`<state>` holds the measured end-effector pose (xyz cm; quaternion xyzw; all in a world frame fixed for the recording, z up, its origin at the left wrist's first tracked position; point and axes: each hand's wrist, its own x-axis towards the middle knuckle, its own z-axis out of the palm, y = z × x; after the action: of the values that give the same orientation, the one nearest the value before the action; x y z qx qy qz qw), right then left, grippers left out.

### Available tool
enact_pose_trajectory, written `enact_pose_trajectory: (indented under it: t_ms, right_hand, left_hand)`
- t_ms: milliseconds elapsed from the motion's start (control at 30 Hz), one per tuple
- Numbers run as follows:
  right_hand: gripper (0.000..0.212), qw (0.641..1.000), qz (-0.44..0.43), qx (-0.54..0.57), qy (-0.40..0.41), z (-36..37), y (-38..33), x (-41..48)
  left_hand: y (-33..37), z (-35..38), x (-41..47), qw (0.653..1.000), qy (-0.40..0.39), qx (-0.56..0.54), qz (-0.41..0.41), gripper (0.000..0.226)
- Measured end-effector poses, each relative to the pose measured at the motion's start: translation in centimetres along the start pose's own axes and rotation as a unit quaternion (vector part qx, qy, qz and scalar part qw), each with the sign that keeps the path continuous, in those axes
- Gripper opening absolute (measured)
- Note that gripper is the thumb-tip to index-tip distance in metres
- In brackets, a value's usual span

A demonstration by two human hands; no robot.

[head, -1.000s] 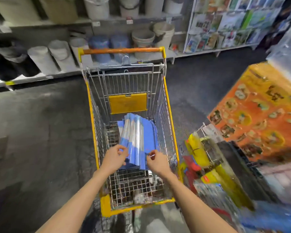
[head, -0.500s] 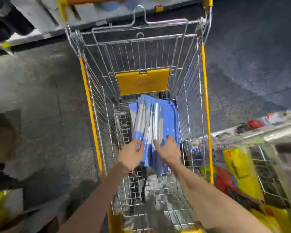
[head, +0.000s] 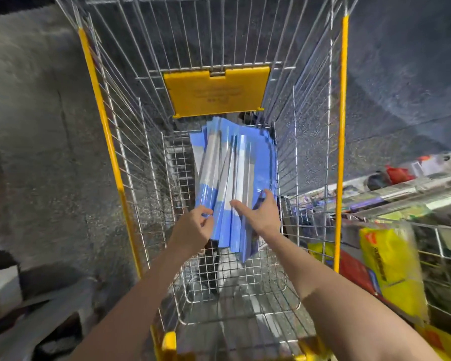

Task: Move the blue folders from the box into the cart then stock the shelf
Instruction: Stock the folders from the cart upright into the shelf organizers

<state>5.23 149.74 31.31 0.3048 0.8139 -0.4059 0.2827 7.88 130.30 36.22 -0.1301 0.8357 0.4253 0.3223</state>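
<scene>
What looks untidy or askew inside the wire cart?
The blue plastic folders lie fanned out and uneven on the wire shopping cart floor, edges not aligned. Both hands touch their near ends.

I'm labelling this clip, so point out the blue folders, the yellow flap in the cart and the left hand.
blue folders (head: 255, 162), head view, blue cover on the stack's right side.
yellow flap (head: 216, 93), head view, middle of the panel.
left hand (head: 193, 227), head view, back of the hand.

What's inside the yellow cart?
A fanned stack of blue folders lies on the cart floor, both hands touching it. Whatever is beneath them is covered.
</scene>
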Motion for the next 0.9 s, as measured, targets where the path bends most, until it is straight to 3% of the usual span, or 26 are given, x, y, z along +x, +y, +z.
enact_pose_trajectory:
  t_ms: [100, 233, 367, 567, 767, 900]
  right_hand:
    - [0.126, 1.000, 0.013, 0.017, -0.014, -1.1, 0.3, 0.1]
    - [0.109, 1.000, -0.021, -0.015, -0.005, -0.7, -0.5, -0.5]
    - [0.117, 0.998, -0.041, -0.022, -0.034, 1.0, 0.3, 0.5]
    - [0.132, 0.999, -0.018, -0.017, -0.039, -0.3, -0.1, -0.3]
    - [0.114, 0.988, -0.076, -0.133, -0.035, -0.6, -1.2, 0.0]
    - [0.110, 0.988, -0.092, -0.121, -0.028, -0.8, -1.0, -0.3]
  left_hand:
    - [0.2, -0.6, -0.4, 1.000, 0.003, -0.016, 0.001, 0.019]
    - [0.1, -1.2, -0.7, 1.000, -0.003, -0.019, 0.020, 0.012]
    - [-0.2, -1.6, -1.2, 1.000, 0.001, -0.014, 0.009, 0.021]
    - [-2.0, -2.3, -2.1, 1.000, 0.013, -0.018, -0.018, 0.017]
    - [-2.9, -2.7, -2.3, 0.998, 0.027, -0.042, -0.041, 0.011]
    - [-2.9, -2.7, -2.4, 0.997, 0.018, -0.036, -0.063, 0.014]
